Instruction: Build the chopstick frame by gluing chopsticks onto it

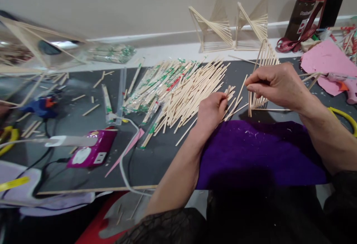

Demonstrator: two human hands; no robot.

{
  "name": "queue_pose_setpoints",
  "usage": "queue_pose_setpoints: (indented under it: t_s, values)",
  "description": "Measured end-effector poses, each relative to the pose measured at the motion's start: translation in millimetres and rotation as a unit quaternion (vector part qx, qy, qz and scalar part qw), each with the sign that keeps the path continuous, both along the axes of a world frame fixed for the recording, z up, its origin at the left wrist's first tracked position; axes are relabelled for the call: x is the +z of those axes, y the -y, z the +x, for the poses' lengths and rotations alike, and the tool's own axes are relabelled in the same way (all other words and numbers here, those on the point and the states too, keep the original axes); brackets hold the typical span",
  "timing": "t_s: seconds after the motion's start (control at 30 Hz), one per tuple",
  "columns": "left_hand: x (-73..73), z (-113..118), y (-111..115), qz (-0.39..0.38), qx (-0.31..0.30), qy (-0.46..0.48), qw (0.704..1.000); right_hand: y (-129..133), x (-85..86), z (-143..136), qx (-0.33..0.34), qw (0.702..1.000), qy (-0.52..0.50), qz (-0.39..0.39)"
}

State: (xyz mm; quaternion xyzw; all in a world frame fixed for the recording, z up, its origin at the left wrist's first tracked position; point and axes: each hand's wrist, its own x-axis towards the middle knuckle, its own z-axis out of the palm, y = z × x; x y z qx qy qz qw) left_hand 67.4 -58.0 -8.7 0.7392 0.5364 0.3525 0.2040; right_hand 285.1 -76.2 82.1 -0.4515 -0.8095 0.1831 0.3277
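My left hand (212,107) is closed, with the ends of a few thin wooden chopsticks (230,90) showing past its fingertips. Beside it spreads a big pile of loose chopsticks (192,91). My right hand (276,84) is pinched, thumb against forefinger, at the left edge of a stick frame (261,55) built of many parallel chopsticks. Whatever lies between those fingertips is too small to make out. The hand hides part of the frame. A purple cloth (251,151) covers the table edge in front of me, with pale bits on it.
Two finished-looking twisted stick frames (213,28) stand against the wall. Wrapped chopsticks (156,84) lie left of the pile. A magenta power box (92,149) with cables, a blue glue gun (41,106), a pink glue gun (348,87), yellow-handled scissors (344,119) and a bottle (301,15) are around.
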Motion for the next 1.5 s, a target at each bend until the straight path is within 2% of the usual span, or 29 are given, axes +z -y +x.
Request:
queue_pose_setpoints:
  t_s: [0.03, 0.1, 0.2, 0.27, 0.4, 0.57, 0.8, 1.1, 1.5]
  values:
    - [0.4, -1.3, -1.3, 0.006, 0.022, 0.016, 1.000, 0.3, 0.1, -0.2, 0.002, 1.000, 0.000, -0.001]
    - [4.4, -0.1, 1.3, -0.043, 0.026, 0.097, 0.994, 0.9, 0.2, -0.7, 0.003, 1.000, 0.000, 0.000]
    - [12.4, 10.6, 14.2, -0.200, -0.071, 0.231, 0.950, 1.2, -0.4, -1.1, 0.001, 1.000, 0.000, 0.002]
    - [14.5, 19.6, 22.2, -0.244, -0.115, 0.260, 0.927, 0.7, -0.9, -1.1, 0.000, 1.000, -0.001, 0.005]
    - [7.6, 29.6, 25.8, -0.237, -0.113, 0.214, 0.941, -0.9, -1.0, -1.0, 0.003, 1.000, 0.000, 0.008]
    - [-3.1, 31.2, 20.8, -0.208, -0.093, 0.153, 0.962, -1.0, -0.4, -2.2, 0.020, 0.999, -0.006, 0.026]
    - [-5.7, 32.1, 22.3, -0.208, -0.099, 0.155, 0.961, 1.2, -1.5, -5.5, -0.012, 1.000, 0.003, -0.001]
    - [-8.0, 34.8, 23.0, -0.223, -0.109, 0.162, 0.955, -0.8, -8.8, -7.3, -0.001, 0.998, -0.057, -0.013]
    - [-8.9, 37.8, 20.9, -0.195, -0.126, 0.131, 0.964, -7.0, -9.7, 2.3, -0.007, 0.991, -0.108, -0.076]
